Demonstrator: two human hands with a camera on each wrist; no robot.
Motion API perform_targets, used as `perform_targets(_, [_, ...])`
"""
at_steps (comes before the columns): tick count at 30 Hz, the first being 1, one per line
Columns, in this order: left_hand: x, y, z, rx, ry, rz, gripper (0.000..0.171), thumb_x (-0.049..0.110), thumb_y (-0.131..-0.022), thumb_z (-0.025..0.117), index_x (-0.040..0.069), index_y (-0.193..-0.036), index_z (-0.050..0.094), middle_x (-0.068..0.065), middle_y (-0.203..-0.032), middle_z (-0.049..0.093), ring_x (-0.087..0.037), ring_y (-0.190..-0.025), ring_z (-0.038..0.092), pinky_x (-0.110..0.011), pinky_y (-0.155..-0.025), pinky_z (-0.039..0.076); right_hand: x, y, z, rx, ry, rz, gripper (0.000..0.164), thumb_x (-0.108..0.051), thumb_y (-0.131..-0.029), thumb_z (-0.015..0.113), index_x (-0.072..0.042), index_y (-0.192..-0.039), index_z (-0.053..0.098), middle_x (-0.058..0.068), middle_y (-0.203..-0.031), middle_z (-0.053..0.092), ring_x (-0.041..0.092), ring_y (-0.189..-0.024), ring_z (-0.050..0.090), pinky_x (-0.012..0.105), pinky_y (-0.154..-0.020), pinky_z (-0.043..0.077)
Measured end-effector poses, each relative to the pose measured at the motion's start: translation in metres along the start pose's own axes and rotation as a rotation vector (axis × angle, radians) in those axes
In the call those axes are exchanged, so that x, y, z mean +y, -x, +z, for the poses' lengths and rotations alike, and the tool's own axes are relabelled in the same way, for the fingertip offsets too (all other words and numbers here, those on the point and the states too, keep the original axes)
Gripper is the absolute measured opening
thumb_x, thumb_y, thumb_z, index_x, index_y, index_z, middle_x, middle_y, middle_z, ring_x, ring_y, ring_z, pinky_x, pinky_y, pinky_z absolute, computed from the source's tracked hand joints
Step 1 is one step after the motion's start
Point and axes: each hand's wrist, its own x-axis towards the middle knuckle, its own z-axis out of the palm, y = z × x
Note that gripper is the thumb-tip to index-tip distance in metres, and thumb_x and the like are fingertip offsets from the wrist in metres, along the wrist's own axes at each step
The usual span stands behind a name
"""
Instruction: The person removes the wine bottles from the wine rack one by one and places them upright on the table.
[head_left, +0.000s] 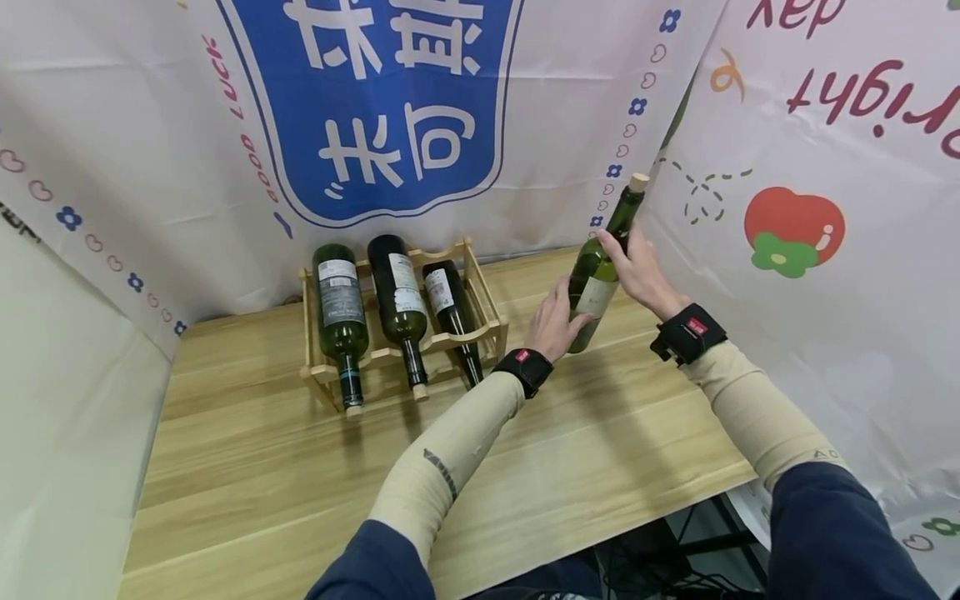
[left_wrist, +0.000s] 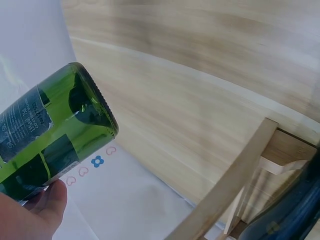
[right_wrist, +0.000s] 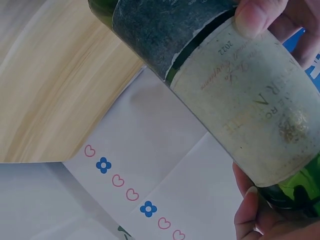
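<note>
A green wine bottle point(head_left: 587, 271) with a pale label and a cork point(head_left: 639, 182) in its neck is held tilted above the table, neck up and away to the right. The left hand point(head_left: 553, 321) grips its lower part, thumb across the label side. Higher up, the right hand point(head_left: 641, 271) holds it around the shoulder, just below the neck. In the left wrist view the bottle's base point(left_wrist: 95, 107) and a dark back label point(left_wrist: 25, 122) show. From the right wrist, the cream label point(right_wrist: 245, 105) bearing "2022" faces the camera, beside a dark label.
Left of the hands stands a wooden wine rack point(head_left: 487, 292). On it lie a large green bottle point(head_left: 341, 296), a dark bottle point(head_left: 397, 287) and a slimmer one point(head_left: 450, 300), necks toward the person. Printed cloth point(head_left: 555, 125) hangs behind the wooden table point(head_left: 247, 467).
</note>
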Motion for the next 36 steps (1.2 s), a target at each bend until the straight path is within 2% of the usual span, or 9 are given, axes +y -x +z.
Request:
perform_targets(4, [0.002,-0.004,0.003,0.009,-0.011,0.006,0.072,0.035,-0.091,0.066,0.012,-0.147,0.028,-0.010,-0.133,0.056,-0.024,-0.116,0.061,-0.038,-0.087,0.055,0.001,-0.002,-0.004,-0.002,0.002,0.004,0.056,-0.032,-0.104,0.040,-0.002,-0.148,0.023,0.030,-0.130,0.055,0.044,-0.111,0.060,0.058,-0.094,0.047])
perform_targets(10, [0.007,-0.011,0.006,0.002,-0.013,0.005,0.071,0.036,-0.091,0.066,0.013,-0.147,0.029,-0.010,-0.132,0.057,-0.025,-0.115,0.061,-0.038,-0.086,0.055,0.002,-0.003,-0.010,0.013,-0.007,0.010,0.054,-0.041,-0.102,0.040,-0.004,-0.142,0.031,0.025,-0.127,0.056,0.038,-0.109,0.061,0.053,-0.092,0.049])
perform_targets(16, [0.011,-0.015,0.011,-0.023,-0.027,0.008,0.071,0.038,-0.091,0.064,0.012,-0.147,0.029,-0.010,-0.131,0.056,-0.024,-0.115,0.061,-0.037,-0.087,0.055,0.006,-0.002,-0.016,0.015,-0.034,0.010,0.061,-0.045,-0.101,0.041,-0.008,-0.147,0.025,0.023,-0.130,0.056,0.036,-0.110,0.061,0.052,-0.095,0.049])
perform_targets(20, [0.012,-0.016,0.014,-0.038,-0.025,0.012,0.070,0.039,-0.091,0.064,0.011,-0.146,0.029,-0.011,-0.130,0.057,-0.023,-0.114,0.061,-0.036,-0.088,0.054,0.010,0.000,-0.020,0.016,0.012,-0.001,0.063,-0.047,-0.101,0.039,-0.008,-0.149,0.024,0.024,-0.134,0.054,0.038,-0.113,0.061,0.053,-0.095,0.049])
perform_targets(22, [0.013,-0.016,0.017,-0.048,-0.022,0.006,0.070,0.039,-0.091,0.063,0.012,-0.146,0.029,-0.011,-0.130,0.057,-0.023,-0.114,0.061,-0.036,-0.088,0.054,0.002,0.004,-0.021,0.012,0.035,0.001,0.061,-0.042,-0.103,0.038,-0.005,-0.149,0.023,0.027,-0.135,0.053,0.040,-0.113,0.060,0.054,-0.096,0.048])
perform_targets(27, [0.014,-0.019,0.022,-0.060,-0.028,0.002,0.071,0.040,-0.092,0.063,0.012,-0.147,0.028,-0.012,-0.130,0.057,-0.024,-0.115,0.060,-0.037,-0.088,0.054,0.007,0.004,-0.023,0.031,0.048,-0.005,0.060,-0.041,-0.103,0.039,-0.005,-0.148,0.025,0.027,-0.135,0.052,0.040,-0.115,0.057,0.055,-0.096,0.046])
perform_targets(30, [0.016,-0.021,0.024,-0.063,-0.037,0.004,0.071,0.040,-0.092,0.062,0.012,-0.147,0.027,-0.012,-0.131,0.057,-0.024,-0.115,0.060,-0.036,-0.089,0.054,0.020,0.000,-0.025,0.038,0.045,-0.005,0.061,-0.046,-0.101,0.040,-0.007,-0.147,0.026,0.025,-0.134,0.053,0.038,-0.115,0.058,0.054,-0.096,0.047])
perform_targets(36, [0.018,-0.023,0.030,-0.061,-0.041,0.014,0.070,0.040,-0.092,0.062,0.011,-0.146,0.028,-0.012,-0.131,0.057,-0.024,-0.116,0.061,-0.036,-0.089,0.054,0.026,0.002,-0.030,0.027,0.044,0.010,0.063,-0.045,-0.101,0.040,-0.007,-0.149,0.023,0.025,-0.136,0.051,0.041,-0.116,0.057,0.056,-0.097,0.046])
